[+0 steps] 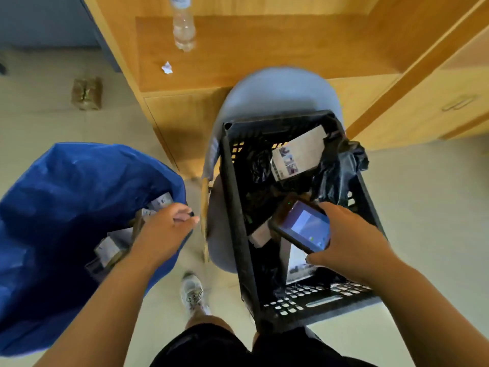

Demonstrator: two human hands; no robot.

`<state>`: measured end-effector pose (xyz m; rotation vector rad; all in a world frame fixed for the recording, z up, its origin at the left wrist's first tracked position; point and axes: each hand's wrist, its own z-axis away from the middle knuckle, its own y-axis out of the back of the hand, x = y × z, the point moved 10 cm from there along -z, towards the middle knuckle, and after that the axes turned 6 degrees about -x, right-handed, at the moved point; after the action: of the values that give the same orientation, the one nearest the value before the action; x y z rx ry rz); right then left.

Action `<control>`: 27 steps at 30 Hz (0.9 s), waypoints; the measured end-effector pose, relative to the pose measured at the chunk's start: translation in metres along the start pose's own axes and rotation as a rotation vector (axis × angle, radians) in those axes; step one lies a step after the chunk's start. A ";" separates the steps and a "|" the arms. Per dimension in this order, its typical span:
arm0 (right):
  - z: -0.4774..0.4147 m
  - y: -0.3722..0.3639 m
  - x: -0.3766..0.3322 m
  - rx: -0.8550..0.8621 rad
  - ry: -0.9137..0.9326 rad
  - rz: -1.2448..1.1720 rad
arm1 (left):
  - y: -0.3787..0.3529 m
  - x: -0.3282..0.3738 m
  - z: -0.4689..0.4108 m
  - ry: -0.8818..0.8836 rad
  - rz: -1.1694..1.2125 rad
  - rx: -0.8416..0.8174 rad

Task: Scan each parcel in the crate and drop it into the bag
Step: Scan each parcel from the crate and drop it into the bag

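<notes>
Holding the scanner (pixel 304 229) in your right hand (pixel 352 242), fingers wrapped round it, you have it over the crate (pixel 235 207), where parcels (pixel 299 154) lie. Your left hand (pixel 164 229) is at the blue bag (pixel 66 194) rim, fingers curled; whether they grip anything cannot be told.

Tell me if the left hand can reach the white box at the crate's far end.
Probably yes: the box lies uncovered on top, and the left hand, over the bag, need only cross the crate wall.
</notes>
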<state>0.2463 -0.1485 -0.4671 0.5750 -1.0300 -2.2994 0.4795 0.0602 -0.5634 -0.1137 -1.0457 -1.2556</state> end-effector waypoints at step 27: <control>0.006 0.030 0.251 0.154 -0.265 -0.284 | -0.256 0.201 -0.110 -0.054 -0.059 -0.042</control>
<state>0.0620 -0.3212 -0.4789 0.5131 -1.3334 -2.6133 0.3234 -0.2433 -0.6012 -0.1504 -1.0759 -1.3351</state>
